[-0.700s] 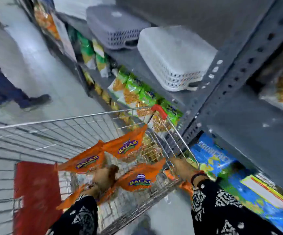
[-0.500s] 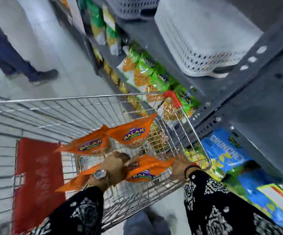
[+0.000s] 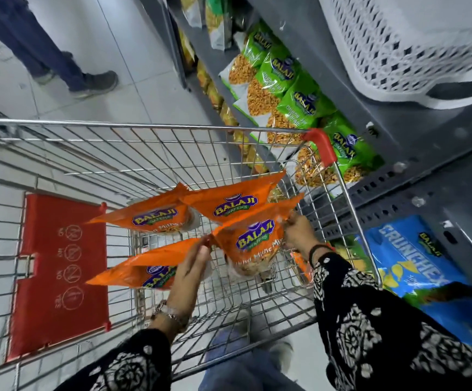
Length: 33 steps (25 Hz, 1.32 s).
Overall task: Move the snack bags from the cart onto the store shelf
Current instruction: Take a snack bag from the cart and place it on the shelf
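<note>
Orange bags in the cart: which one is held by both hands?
The nearest-right orange bag, pinched by the left hand and right hand; the others lie untouched.

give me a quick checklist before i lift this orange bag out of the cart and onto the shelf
1. Right hand grips the top right edge of the orange bag: ok.
2. Left hand pinches the bag's left corner: ok, though it also lies over the lower orange bag, so check that one is not caught up.
3. Bag clear of the cart rim: not ok, it is below the rim.
4. Room on the shelf beside the green bags: cannot tell.
5. Two other orange bags behind are free of the lifted one: cannot tell, edges overlap.
</note>
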Each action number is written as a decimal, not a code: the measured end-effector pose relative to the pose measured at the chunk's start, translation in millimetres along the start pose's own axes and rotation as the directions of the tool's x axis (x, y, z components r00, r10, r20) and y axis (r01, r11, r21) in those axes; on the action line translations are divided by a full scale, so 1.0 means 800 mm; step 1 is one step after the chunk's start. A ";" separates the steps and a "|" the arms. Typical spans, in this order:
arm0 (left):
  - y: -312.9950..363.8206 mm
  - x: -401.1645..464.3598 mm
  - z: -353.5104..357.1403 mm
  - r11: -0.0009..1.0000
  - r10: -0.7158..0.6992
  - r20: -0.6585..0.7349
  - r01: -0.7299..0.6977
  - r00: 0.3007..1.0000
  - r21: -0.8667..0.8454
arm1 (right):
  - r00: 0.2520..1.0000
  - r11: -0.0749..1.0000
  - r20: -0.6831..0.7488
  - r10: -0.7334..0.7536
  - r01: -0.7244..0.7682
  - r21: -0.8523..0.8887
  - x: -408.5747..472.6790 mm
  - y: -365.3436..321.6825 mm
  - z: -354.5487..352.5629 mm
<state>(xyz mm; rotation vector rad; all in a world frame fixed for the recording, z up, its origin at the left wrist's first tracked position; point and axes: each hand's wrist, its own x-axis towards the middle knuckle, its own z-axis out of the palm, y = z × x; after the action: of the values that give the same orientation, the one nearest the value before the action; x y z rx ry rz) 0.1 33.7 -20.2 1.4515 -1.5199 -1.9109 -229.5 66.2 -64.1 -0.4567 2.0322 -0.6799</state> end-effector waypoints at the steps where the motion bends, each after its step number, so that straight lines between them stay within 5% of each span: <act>1: -0.006 0.002 0.005 0.984 -0.060 0.082 0.045 0.995 0.174 | 1.000 1.000 0.008 0.010 -0.010 0.018 0.005 0.001 0.000; 4: -0.023 0.033 0.015 0.834 -0.011 0.214 -0.110 0.977 0.541 | 0.989 0.998 0.148 -0.021 0.012 0.058 0.007 0.005 0.000; 8: -0.031 0.067 0.026 0.827 -0.244 0.148 0.126 0.958 0.548 | 0.838 0.999 0.545 -0.030 0.045 -0.014 0.013 0.028 -0.010; 10: -0.050 0.076 0.032 0.860 -0.099 0.116 0.026 0.988 0.509 | 0.767 0.970 0.640 0.048 0.116 -0.212 0.014 0.041 -0.004; 12: -0.060 0.082 0.040 0.904 -0.048 0.016 0.037 0.999 0.426 | 0.800 0.914 0.599 0.036 0.216 -0.343 0.017 0.050 0.015; 16: -0.059 0.092 0.051 0.954 0.009 -0.089 0.018 0.996 0.298 | 0.946 0.937 0.318 -0.059 0.162 -0.310 0.019 0.040 0.038; 19: -0.046 0.083 0.047 0.951 0.078 -0.097 -0.045 0.992 0.305 | 0.951 0.924 0.296 -0.089 0.190 -0.333 0.003 0.030 0.027; 23: 0.009 0.060 0.042 0.934 0.057 -0.023 -0.045 0.998 0.354 | 0.926 0.930 0.313 -0.213 0.291 -0.227 -0.048 -0.006 -0.023; 27: 0.110 0.023 0.051 0.929 0.193 0.122 -0.221 0.974 0.297 | 0.907 0.902 0.195 -0.373 0.403 -0.152 -0.125 -0.044 -0.106; 33: 0.238 -0.038 0.115 0.836 0.353 0.422 -0.484 0.835 0.258 | 0.872 0.856 -0.030 -0.489 0.472 -0.211 -0.254 -0.049 -0.225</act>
<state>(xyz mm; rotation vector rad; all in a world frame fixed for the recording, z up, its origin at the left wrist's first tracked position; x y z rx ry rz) -127.0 31.7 152.1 0.7790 -2.2353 -1.7394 -277.9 200.1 170.1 -1.0993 2.0865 -0.8047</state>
